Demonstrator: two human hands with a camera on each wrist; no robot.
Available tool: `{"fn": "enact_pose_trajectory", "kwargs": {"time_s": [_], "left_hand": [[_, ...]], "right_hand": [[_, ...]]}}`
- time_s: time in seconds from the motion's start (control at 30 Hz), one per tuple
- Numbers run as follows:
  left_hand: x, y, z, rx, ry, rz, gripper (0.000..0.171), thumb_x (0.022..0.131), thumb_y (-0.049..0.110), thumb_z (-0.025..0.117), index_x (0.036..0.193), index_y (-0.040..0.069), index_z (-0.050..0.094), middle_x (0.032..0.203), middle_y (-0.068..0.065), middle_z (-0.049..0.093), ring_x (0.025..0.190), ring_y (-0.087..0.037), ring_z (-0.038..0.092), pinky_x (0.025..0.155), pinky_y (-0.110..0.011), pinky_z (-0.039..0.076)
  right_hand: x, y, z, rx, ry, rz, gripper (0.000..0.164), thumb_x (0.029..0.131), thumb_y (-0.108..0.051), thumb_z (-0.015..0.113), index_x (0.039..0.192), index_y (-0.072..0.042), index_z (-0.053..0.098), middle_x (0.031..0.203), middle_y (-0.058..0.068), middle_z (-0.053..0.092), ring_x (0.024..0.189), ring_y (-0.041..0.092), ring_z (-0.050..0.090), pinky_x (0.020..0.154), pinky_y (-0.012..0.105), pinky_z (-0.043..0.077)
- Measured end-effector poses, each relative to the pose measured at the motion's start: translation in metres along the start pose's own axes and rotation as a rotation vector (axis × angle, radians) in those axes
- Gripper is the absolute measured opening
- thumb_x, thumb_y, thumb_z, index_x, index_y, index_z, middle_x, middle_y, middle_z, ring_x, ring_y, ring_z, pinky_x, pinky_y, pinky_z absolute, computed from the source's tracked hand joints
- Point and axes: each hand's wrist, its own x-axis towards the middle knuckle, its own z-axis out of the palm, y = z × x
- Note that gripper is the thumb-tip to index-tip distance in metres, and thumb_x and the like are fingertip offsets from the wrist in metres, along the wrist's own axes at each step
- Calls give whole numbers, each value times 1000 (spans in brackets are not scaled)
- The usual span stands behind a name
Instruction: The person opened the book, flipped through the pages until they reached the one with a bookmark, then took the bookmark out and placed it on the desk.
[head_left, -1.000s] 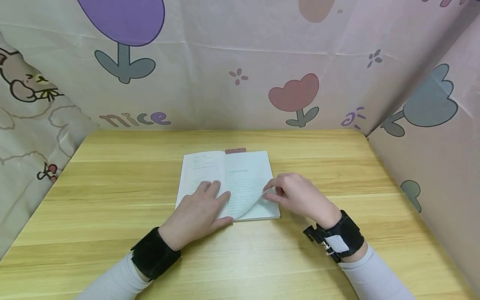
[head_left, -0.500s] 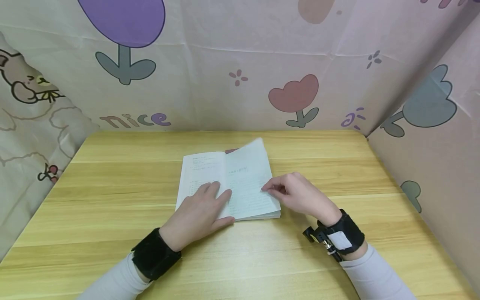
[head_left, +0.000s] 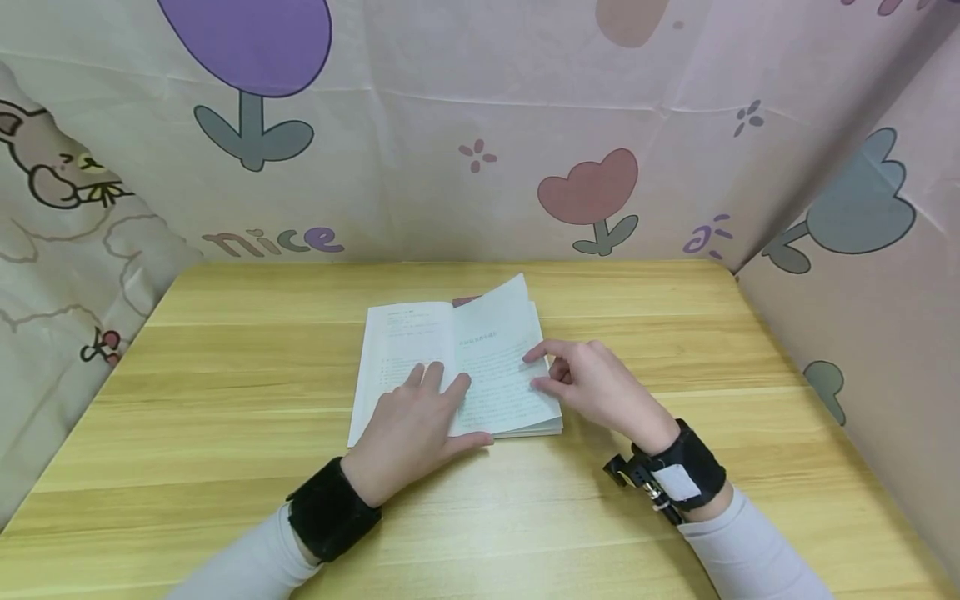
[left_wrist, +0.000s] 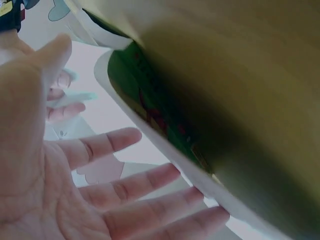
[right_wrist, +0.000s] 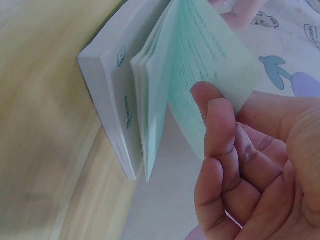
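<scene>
A book [head_left: 408,342] lies open on the wooden table [head_left: 225,483]. My left hand [head_left: 420,408] rests on the left page and lower middle, fingers straight and spread. In the left wrist view its fingers [left_wrist: 145,185] lie along the book's edge, with the green cover [left_wrist: 150,105] showing beneath. My right hand [head_left: 592,375] is at the right side, pinching a loose right-hand page [right_wrist: 215,55] between thumb and finger. The page's upper corner stands raised. Beneath it the thick block of remaining pages [right_wrist: 110,95] shows.
A reddish strip [head_left: 465,301] pokes out behind the book's top edge. Patterned cloth [head_left: 420,192] with printed flowers surrounds the table at the back and sides. Each wrist carries a black band [head_left: 333,508].
The right page's lower corner was curled up; now its upper corner is raised. The left hand has slid slightly right. The right thumb and index finger look more spread than half a second ago.
</scene>
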Motion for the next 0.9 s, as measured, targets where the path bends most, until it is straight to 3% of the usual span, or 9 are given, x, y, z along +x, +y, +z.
{"fn": "enact_pose_trajectory", "kwargs": {"time_s": [0.33,0.63,0.9], "left_hand": [[3,15,6,43,105,-48,79,78,80,47,114,11,57,91,-19,52,86,-40,53,56,-48,47],[4,21,8,90,110,-55,62,89,68,43,114,13,58,97,-24,54,96,-51,53,63,-55,47],[4,22,8,93,107,-41,70,85,74,43,111,11,57,99,-25,54,99,-52,52,65,-55,47]], "right_hand": [[1,-4,0,19,50,12,26,84,-22,75,109,-16,68,63,-14,59,50,3,52,47,24,43],[2,-5,2,44,91,-5,23,85,-19,74,106,-13,68,62,-13,60,48,2,52,45,23,43],[2,-7,2,56,101,-3,21,87,-20,72,106,-14,69,61,-15,60,47,2,51,44,23,40]]}}
